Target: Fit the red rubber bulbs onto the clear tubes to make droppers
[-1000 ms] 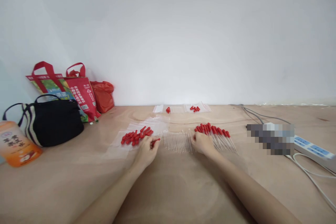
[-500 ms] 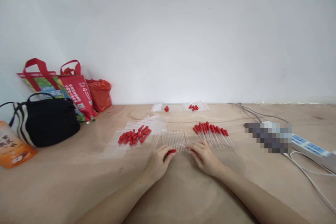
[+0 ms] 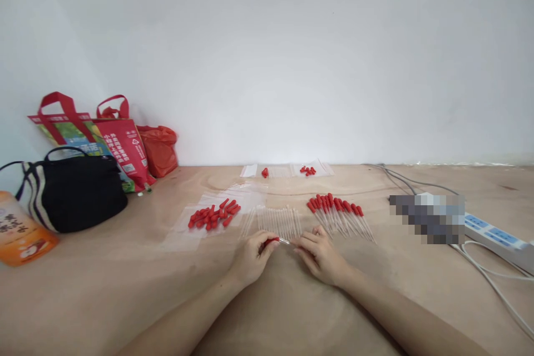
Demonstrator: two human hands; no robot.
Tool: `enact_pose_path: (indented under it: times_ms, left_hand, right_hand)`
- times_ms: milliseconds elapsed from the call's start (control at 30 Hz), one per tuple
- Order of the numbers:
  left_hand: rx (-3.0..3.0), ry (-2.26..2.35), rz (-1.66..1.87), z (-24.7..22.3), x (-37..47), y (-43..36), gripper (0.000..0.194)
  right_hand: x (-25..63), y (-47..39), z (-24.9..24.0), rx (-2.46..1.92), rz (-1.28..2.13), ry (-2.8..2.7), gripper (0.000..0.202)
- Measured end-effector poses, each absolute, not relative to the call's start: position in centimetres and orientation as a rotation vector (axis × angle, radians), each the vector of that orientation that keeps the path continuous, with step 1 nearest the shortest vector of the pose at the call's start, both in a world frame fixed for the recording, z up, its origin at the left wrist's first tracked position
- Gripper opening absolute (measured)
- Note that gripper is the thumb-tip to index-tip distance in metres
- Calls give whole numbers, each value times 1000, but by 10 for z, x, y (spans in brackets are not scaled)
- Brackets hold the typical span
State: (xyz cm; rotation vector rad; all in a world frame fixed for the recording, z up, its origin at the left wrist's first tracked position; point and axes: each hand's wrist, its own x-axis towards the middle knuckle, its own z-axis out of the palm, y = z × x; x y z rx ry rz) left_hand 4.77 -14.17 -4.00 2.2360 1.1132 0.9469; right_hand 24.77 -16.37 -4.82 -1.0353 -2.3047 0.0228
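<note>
Between its fingertips, my left hand (image 3: 252,258) pinches a red rubber bulb (image 3: 272,241). A thin clear dropper tube (image 3: 284,241) is gripped by the fingers of my right hand (image 3: 321,256), its end meeting the bulb's mouth; how far in it sits I cannot tell. Just beyond my hands lies a row of thin clear tubes (image 3: 275,219). Loose red rubber bulbs (image 3: 212,216) are piled to the left on a clear plastic bag (image 3: 183,233). To the right, several droppers with red bulbs (image 3: 336,208) lie side by side.
At the wall are small clear bags (image 3: 287,170) with more red bulbs and tubes. Shopping bags (image 3: 120,150), a black bag (image 3: 79,194) and an orange pouch (image 3: 25,233) stand on the left. A power strip (image 3: 494,233) with cables lies on the right.
My right hand has moved slightly left and toward me, bringing the tube's end to the bulb. My left hand has stayed nearly still.
</note>
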Motion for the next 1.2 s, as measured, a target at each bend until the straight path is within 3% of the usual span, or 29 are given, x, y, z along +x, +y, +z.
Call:
enact_pose_path:
  times_ms: [233, 533, 833, 1200]
  left_hand:
    - [2284, 1055, 842, -36, 47, -147, 21]
    - [2327, 976, 741, -33, 47, -148, 24]
    - [2450, 927, 796, -36, 48, -150, 23]
    - [2588, 798, 817, -37, 49, -152, 21]
  right_hand:
    - [254, -161, -46, -1002, 40, -2325, 26]
    - [256, -159, -45, -950, -175, -2351, 44]
    - [249, -168, -44, -1041, -24, -2317, 23]
    - [240, -172, -42, -1126, 194, -2356, 24]
